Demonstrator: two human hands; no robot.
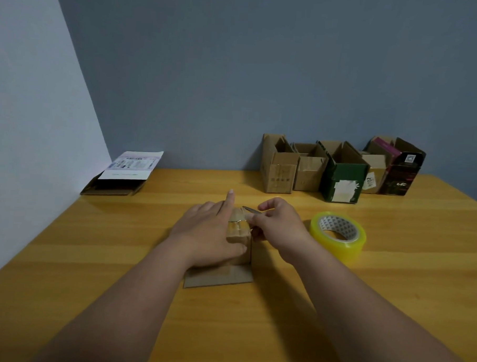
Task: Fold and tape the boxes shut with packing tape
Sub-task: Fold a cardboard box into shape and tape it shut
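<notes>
Forearms reach in over the bench [64, 255]. At its middle the box [239, 235] is pressed under the flat left hand [210, 234], fingers straight. A thin metal blade [251, 209] is pinched by the right hand [278, 223] at the taped top. A slip could nick the left fingers or tear the tape. The roll [337, 237] lies just right; open boxes [339, 171] wait behind.

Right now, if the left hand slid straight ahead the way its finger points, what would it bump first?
Probably nothing on the table: the left hand points its finger toward the wall, left of the boxes. Depth is uncertain.
</notes>
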